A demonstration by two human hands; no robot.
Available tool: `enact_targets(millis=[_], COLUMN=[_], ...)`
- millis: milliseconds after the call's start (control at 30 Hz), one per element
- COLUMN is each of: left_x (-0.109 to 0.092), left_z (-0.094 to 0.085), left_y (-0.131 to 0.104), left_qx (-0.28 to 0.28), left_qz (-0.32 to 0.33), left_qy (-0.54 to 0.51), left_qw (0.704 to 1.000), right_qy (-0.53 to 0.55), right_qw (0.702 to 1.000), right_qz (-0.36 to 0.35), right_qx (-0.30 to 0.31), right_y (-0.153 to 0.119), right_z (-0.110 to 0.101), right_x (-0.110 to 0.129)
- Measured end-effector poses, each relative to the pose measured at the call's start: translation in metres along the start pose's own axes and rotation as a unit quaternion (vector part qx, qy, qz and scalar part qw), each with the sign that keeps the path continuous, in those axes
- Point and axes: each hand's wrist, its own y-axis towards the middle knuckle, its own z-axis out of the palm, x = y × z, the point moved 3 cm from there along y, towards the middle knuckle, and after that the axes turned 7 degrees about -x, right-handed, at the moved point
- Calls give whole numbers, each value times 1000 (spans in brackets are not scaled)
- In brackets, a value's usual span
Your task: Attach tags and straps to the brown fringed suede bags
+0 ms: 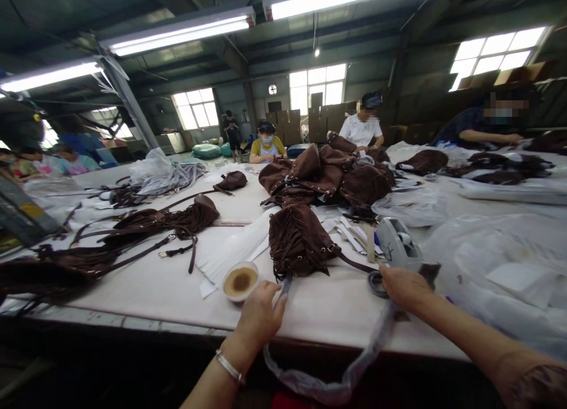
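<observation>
A brown fringed suede bag with metal eyelets lies in front of me. From its near side a strap wrapped in clear plastic hangs in a loop over the table edge. My left hand is closed on this strap just below the bag. At the strap's other end, my right hand is closed too, with its fingertips partly hidden. Touching the right fingers is a dark grey coil, where a thin brown strap from the bag ends.
Beside my left hand stands a bowl with brownish contents. A grey tape dispenser sits beyond my right hand. Brown bags are heaped behind, and more lie left. Plastic sheeting covers the right side. Several people work around the table.
</observation>
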Motion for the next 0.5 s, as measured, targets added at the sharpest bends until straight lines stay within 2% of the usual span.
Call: enact_targets(millis=[67, 133, 300, 500], left_x=[8, 13, 19, 22], left_z=[15, 31, 57, 66], left_y=[24, 45, 79, 92], left_qx=[28, 51, 65, 52], left_qz=[-89, -131, -188, -202], left_qy=[46, 57, 52, 39], left_qw=[995, 988, 979, 977], right_qy=[8, 12, 20, 34], right_qw=[1000, 1000, 1000, 999], right_qz=[1, 2, 6, 12], right_qx=[1, 2, 6, -1], right_y=[-1, -2, -2, 0], right_z=[-1, -2, 0, 5], right_x=[1, 1, 0, -3])
